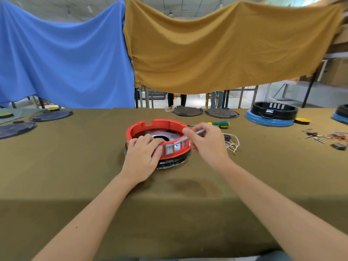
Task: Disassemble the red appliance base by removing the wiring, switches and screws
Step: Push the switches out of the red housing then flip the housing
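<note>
The red appliance base point(140, 127), a round ring with a dark metal plate inside, sits on a black part at the table's middle. My left hand point(144, 157) grips its near rim, fingers curled over the edge and thumb on the outer wall. A grey rocker switch point(169, 149) sits in the front wall beside empty switch slots. My right hand point(206, 143) pinches a thin silver metal tool point(188, 137) that slants down to the rim just above the switch. A bundle of removed wires point(232, 143) lies right of the base.
A green-and-yellow screwdriver point(219, 124) lies behind my right hand. Black round plates point(187, 111) rest at the far edge and at the left. A black-and-blue base point(272, 113) stands far right, with loose switches and wires point(327, 138) near it. Blue and mustard cloths hang behind.
</note>
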Demonstrator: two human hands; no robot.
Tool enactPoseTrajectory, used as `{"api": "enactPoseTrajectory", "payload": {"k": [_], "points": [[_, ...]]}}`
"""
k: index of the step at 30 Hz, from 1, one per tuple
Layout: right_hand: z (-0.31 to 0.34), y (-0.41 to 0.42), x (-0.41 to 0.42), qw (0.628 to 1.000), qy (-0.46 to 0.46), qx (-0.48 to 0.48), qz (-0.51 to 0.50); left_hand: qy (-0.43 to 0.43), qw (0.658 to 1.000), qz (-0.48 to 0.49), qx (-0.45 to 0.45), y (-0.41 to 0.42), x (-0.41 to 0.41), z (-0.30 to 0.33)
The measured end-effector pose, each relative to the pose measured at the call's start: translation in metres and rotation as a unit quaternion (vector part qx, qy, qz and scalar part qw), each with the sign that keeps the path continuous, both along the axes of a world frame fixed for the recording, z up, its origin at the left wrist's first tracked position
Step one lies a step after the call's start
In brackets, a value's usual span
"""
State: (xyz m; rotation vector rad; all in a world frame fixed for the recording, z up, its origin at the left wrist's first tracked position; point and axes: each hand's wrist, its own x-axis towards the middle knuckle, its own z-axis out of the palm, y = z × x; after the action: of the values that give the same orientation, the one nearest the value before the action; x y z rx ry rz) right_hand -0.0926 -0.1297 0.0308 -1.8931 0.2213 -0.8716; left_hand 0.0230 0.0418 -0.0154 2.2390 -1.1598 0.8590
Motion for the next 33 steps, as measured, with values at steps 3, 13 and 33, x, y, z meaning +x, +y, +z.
{"api": "enactPoseTrajectory", "payload": {"k": [3,13,33], "points": [[-0.017,-0.006,-0.016,0.983,-0.015,0.181,-0.002,0.020,0.994,0.049,0.094,-0.002,-0.006,0.018],[-0.047,0.019,-0.032,0.975,0.151,0.159,0.028,0.294,0.939,-0.052,0.171,-0.017,-0.003,0.066],[-0.044,0.076,-0.026,0.979,0.195,0.038,-0.053,0.379,0.912,-0.068,0.140,-0.018,-0.006,0.065]]}}
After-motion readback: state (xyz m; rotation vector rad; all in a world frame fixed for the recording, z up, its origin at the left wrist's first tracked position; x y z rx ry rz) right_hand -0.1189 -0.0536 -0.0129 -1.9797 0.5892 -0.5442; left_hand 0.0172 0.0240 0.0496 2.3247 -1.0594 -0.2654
